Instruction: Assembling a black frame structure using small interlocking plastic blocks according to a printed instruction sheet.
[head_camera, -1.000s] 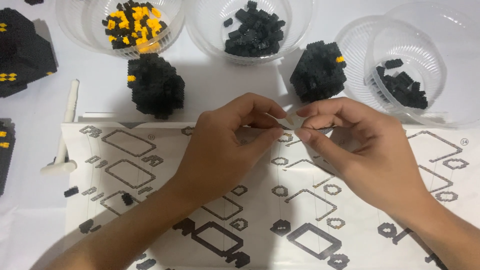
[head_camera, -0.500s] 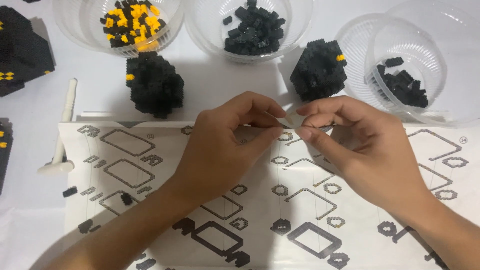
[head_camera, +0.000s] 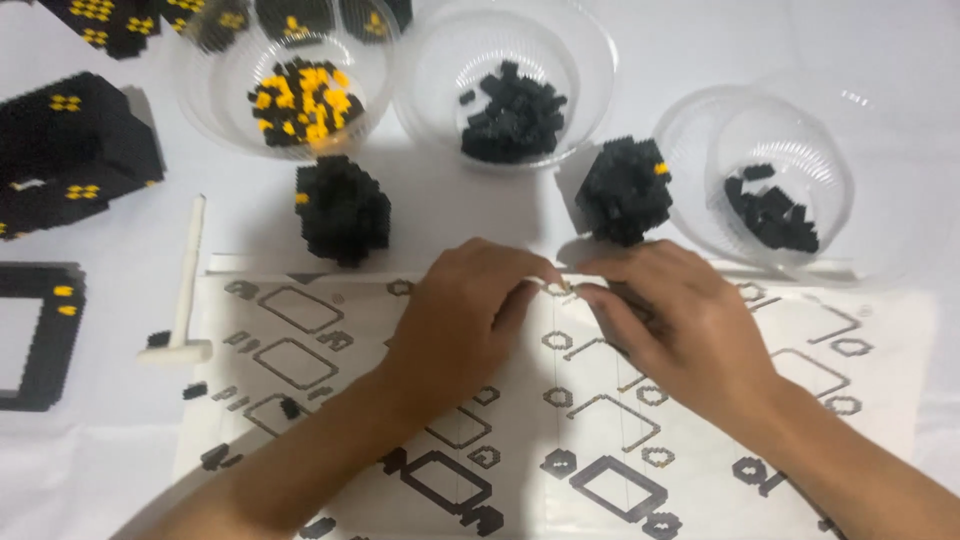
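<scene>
Between the two hands, fingertips meet in a pinched grip over a tiny pale piece (head_camera: 562, 289), too small to identify. The left hand (head_camera: 470, 320) and right hand (head_camera: 672, 325) both close on it just above the far edge of the white printed instruction sheet (head_camera: 300, 340), seemingly steadying it from both sides. Beyond them on the white counter (head_camera: 900, 60) stand two black brick clumps (head_camera: 342, 208) and (head_camera: 626, 190), then clear plastic bowls of black bricks (head_camera: 512, 110) and yellow-and-black bricks (head_camera: 298, 98). A white rod tool (head_camera: 186, 285) lies left.
</scene>
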